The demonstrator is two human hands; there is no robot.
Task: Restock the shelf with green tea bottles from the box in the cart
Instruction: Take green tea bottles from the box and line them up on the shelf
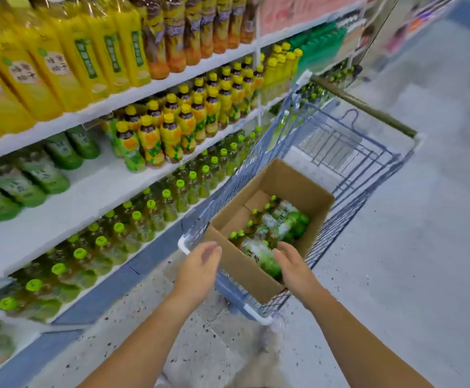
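Note:
An open cardboard box sits in a blue wire cart. Several green tea bottles with green caps lie on their sides inside it. My left hand hovers open at the box's near left corner, fingers relaxed, holding nothing. My right hand is open above the near end of the box, just over the closest bottle, with nothing in its grasp. To the left, the low shelf holds rows of upright green tea bottles.
Higher shelves carry yellow-capped bottles and tall yellow bottles. Green bottles lie on their sides at the left of the middle shelf. The cart stands close against the shelving, its handle at the far end. Speckled floor stretches right.

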